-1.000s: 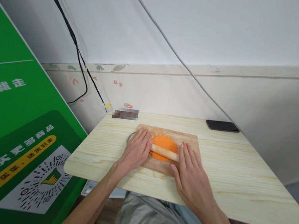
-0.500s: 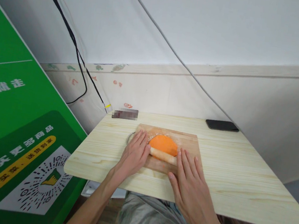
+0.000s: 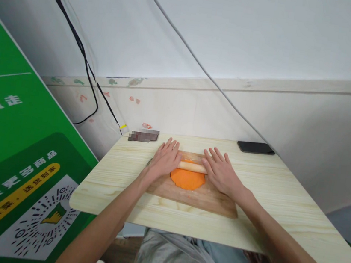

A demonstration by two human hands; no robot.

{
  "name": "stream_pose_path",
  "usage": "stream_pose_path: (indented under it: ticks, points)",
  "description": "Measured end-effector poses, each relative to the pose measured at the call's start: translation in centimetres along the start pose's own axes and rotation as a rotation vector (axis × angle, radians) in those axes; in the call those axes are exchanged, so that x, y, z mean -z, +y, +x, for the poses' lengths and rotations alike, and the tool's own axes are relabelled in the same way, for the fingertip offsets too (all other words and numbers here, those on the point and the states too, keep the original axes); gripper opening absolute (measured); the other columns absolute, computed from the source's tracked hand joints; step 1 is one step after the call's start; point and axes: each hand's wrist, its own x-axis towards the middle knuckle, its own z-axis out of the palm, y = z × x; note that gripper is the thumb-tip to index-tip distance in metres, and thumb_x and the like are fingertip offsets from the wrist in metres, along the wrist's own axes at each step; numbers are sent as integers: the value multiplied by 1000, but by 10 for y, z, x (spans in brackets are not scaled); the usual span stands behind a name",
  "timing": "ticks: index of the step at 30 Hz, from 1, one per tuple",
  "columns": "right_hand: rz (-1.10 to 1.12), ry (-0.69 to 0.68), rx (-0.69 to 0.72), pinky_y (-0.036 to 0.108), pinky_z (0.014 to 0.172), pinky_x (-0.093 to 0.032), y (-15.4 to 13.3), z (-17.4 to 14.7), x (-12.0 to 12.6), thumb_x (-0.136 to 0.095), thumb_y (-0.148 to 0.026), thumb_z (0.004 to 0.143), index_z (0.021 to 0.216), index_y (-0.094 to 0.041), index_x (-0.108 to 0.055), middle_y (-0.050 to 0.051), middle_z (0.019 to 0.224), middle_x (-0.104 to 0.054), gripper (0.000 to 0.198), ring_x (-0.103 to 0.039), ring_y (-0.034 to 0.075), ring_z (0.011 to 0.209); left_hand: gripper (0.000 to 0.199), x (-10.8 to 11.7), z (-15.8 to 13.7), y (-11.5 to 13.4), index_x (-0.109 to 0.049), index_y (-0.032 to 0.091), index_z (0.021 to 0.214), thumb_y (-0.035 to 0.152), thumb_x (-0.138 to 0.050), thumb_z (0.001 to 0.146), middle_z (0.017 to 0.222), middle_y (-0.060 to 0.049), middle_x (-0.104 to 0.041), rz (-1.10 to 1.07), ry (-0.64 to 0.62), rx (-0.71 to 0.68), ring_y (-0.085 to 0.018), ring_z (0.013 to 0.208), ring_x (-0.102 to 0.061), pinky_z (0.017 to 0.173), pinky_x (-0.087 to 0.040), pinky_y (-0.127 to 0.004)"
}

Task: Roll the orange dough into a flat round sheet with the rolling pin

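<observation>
A flattened orange sheet of dough [image 3: 187, 180] lies on a wooden cutting board [image 3: 182, 198]. Across the dough's far part rests a pale wooden rolling pin [image 3: 192, 167]. My left hand [image 3: 166, 158] lies palm down over the pin's left end, its fingers stretched forward. Over the right end, my right hand [image 3: 220, 172] is flat too, with fingers extended and spread a little. Both palms press on the pin without wrapping round it, and they hide its ends.
The board sits on a light wood-grain table [image 3: 280, 223] against a white wall. A black phone [image 3: 255, 147] lies at the back right, and a blurred dark object [image 3: 143, 135] at the back left. A green sign [image 3: 32, 138] stands left, and cables [image 3: 82, 50] hang nearby.
Both hands have pushed the rolling pin away from me, from the dough's near part to its far part. More of the near dough and board now shows.
</observation>
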Motion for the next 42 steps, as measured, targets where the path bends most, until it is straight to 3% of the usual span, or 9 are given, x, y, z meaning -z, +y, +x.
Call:
stream_pose_path:
  ticks: [3, 7, 16, 24, 30, 36, 42]
  points:
    - [-12, -29, -79, 80, 121, -26, 8, 20, 0, -13, -41, 113, 164, -12, -45, 23, 169, -44, 67, -30, 41, 162, 56, -4, 16, -4, -49, 9, 157, 31, -32, 109, 166, -18, -50, -12, -31, 18, -33, 162, -35, 130, -34, -52]
    - [-14, -80, -113, 82, 119, -27, 9, 26, -2, -15, -39, 113, 165, -13, -44, 23, 169, -44, 65, -30, 42, 161, 55, -7, 19, -8, -53, 9, 153, 35, -32, 110, 162, -18, -55, -5, -81, 13, -33, 160, -39, 129, -36, -50]
    - [6, 32, 2, 65, 128, -29, -5, -17, -1, -13, -43, 114, 161, -4, -47, 24, 164, -50, 71, -41, 36, 157, 50, 10, -33, 11, -65, 17, 139, 35, -26, 114, 150, -16, -65, 33, 28, -141, -31, 146, -54, 126, -38, -52]
    - [-15, 181, 86, 60, 129, -31, -13, -48, -9, -21, -42, 114, 164, 3, -38, 29, 162, -51, 69, -41, 37, 158, 55, 14, -71, 31, -54, 16, 154, 41, -27, 114, 157, -14, -61, -16, 93, -56, -30, 147, -53, 124, -43, -49]
    - [-28, 231, 67, 57, 128, -37, -24, -67, -10, -29, -41, 114, 171, 2, -19, 28, 166, -44, 73, -39, 36, 159, 55, 14, -88, 37, -52, 17, 158, 40, -29, 113, 158, -14, -60, -38, 115, -49, -31, 149, -53, 126, -41, -52]
    - [-15, 227, 64, 57, 129, -34, -29, -77, -6, -28, -45, 114, 169, 1, -28, 27, 167, -45, 72, -38, 36, 159, 56, 17, -92, 39, -53, 14, 156, 40, -27, 114, 159, -14, -60, -39, 110, -54, -30, 148, -54, 126, -41, -51]
    - [-4, 133, 69, 57, 129, -32, -17, -51, -3, -19, -47, 114, 163, 2, -41, 27, 164, -48, 72, -41, 36, 158, 55, 11, -75, 29, -53, 17, 156, 42, -27, 114, 159, -12, -60, -44, 116, -52, -30, 151, -50, 125, -41, -50]
